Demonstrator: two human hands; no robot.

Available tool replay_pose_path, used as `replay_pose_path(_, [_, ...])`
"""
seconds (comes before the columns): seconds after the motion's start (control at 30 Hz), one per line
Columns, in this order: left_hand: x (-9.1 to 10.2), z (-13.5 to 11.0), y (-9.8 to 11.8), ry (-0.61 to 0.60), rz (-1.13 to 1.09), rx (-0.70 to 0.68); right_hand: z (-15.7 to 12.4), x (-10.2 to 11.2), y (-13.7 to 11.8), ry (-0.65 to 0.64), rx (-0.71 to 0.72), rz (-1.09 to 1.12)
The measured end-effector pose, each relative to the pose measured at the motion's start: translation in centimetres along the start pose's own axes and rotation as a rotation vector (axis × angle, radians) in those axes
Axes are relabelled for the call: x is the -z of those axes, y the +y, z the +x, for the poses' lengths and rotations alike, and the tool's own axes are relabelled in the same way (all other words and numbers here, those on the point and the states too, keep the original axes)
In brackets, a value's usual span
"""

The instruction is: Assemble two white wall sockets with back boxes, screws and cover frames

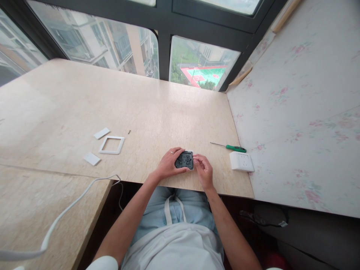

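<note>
Workpiece: a two-gang wall switch module (184, 160), located at the near part of the desk (157, 108), directly in front of the person. The dark mechanism side faces up. Whether the module rests on the desk or is held just above it cannot be determined.

State of hands: the left hand (170, 163) is clamped on the module from the left, with fingers along the far edge and the thumb along the near edge. The right hand (204, 170) is at the module's right edge, thumb and fingertips drawn close together. Whether a small part is pinched between them is too fine to tell.

Removed or loose parts: a white cover frame (120, 145) lies flat on the left of the desk. One white rocker plate (101, 133) lies beyond its far left corner; a second white rocker plate (92, 158) lies nearer the person. A small screw-like piece (129, 132) lies to the right of the frame.

Tools and adjacent items: a green-handled screwdriver (236, 149) lies beside a white socket box (242, 161) near the wall, untouched.

Step in hand: judged to be finger work on a detail at the module's right edge. The next move appears to call for a firm left-hand hold and precise fingertip control at that edge.
</note>
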State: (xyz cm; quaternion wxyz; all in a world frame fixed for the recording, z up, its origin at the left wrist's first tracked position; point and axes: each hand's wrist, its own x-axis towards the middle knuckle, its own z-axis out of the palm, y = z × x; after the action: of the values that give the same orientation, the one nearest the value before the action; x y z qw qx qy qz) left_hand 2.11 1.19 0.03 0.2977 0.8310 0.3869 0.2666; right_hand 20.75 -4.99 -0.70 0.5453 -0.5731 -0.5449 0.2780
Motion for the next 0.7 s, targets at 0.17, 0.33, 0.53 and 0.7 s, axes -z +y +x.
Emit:
replay_pose_path(0.17, [-0.2,-0.1,0.1,0.020,0.035,0.012,0.8,1.5,-0.6,0.018,0.018,-0.094])
replay_pose_path(0.33, [-0.2,-0.2,0.3,0.047,0.073,0.006,2.3,2.6,-2.3,-0.031,0.076,-0.196])
replay_pose_path(0.53, [-0.1,-0.4,0.6,0.071,0.092,-0.008,3.8,2.4,-4.0,-0.188,0.310,-0.376])
replay_pose_path(0.7, [-0.1,-0.5,0.5,0.068,0.076,-0.016,4.3,2.3,-3.7,-0.335,0.409,-0.452])
